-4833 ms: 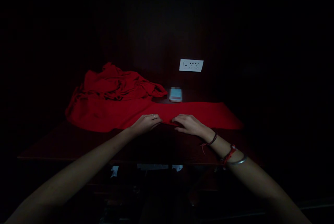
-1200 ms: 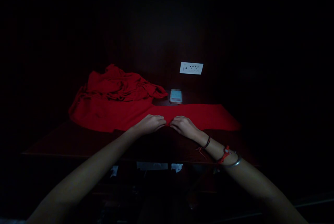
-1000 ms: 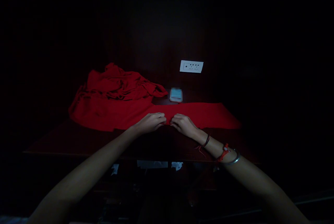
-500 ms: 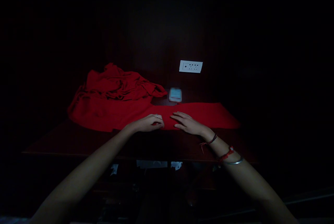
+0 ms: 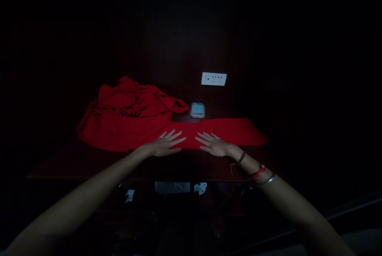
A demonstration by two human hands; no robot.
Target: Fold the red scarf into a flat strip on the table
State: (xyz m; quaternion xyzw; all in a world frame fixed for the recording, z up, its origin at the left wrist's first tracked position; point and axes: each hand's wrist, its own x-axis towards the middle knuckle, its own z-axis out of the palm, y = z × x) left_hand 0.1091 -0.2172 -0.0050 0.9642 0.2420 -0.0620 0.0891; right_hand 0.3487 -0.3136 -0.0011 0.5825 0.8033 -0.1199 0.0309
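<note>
A long red cloth [image 5: 229, 129] lies across the dark table, smooth on the right and in the middle. At its left end the fabric rises into a crumpled heap [image 5: 131, 99]. My left hand [image 5: 165, 144] rests flat on the near edge of the cloth with its fingers spread, a ring on one finger. Just to the right, my right hand [image 5: 213, 144] also lies flat on the cloth, fingers apart and pointing left. Both palms face down, and a strip of red fabric shows between the fingertips. Neither hand grips anything.
A small pale blue-white object [image 5: 197, 110], blurred, is on the table [image 5: 74, 168] behind the cloth. Above it a white socket panel [image 5: 214, 79] is set in the dark back wall. Pale paper-like pieces [image 5: 172, 187] show below the table's front edge.
My left hand has gone from curled fingers to spread ones, lying flat on the cloth. My right hand stays in about the same place with its fingers more spread.
</note>
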